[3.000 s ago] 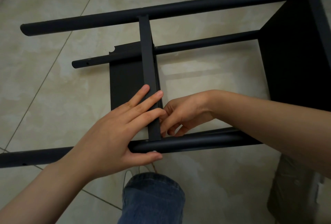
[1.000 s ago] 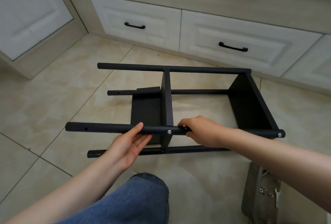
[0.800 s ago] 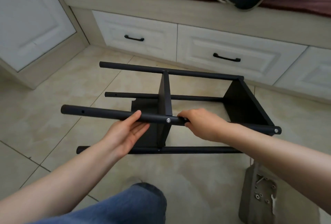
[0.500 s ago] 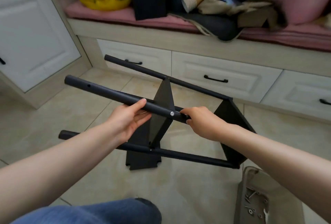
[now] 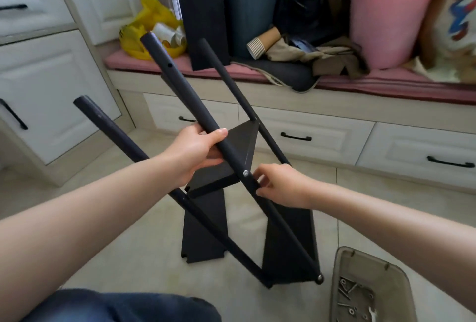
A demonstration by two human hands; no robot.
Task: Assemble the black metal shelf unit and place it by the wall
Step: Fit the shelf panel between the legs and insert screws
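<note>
On the tiled floor (image 5: 144, 244) in front of you, the black metal shelf unit (image 5: 291, 239) stands tilted. Its lower end touches the tiles and its poles lean up and away to your left. Your left hand (image 5: 195, 149) is wrapped around the front pole (image 5: 180, 82) about midway along, with the thumb over the top and the fingers curled beneath. Your right hand (image 5: 283, 185) grasps the same pole lower down, fingertips closed on it just below a silver screw (image 5: 245, 173) at the corner of the middle shelf panel (image 5: 242, 141). Another black panel (image 5: 203, 226) stands on the floor behind the lower pole; whether it is fastened to the frame can't be told. To your right, near the unit's foot, a grey tray (image 5: 373, 265) holds loose screws and small hardware. Beyond the unit runs a pink-cushioned seat (image 5: 386, 84) above white drawers (image 5: 322, 138), carrying a pink bucket (image 5: 386, 20) and a yellow bag (image 5: 144, 38). Your knee in blue jeans (image 5: 116, 306) shows at the bottom edge.
</note>
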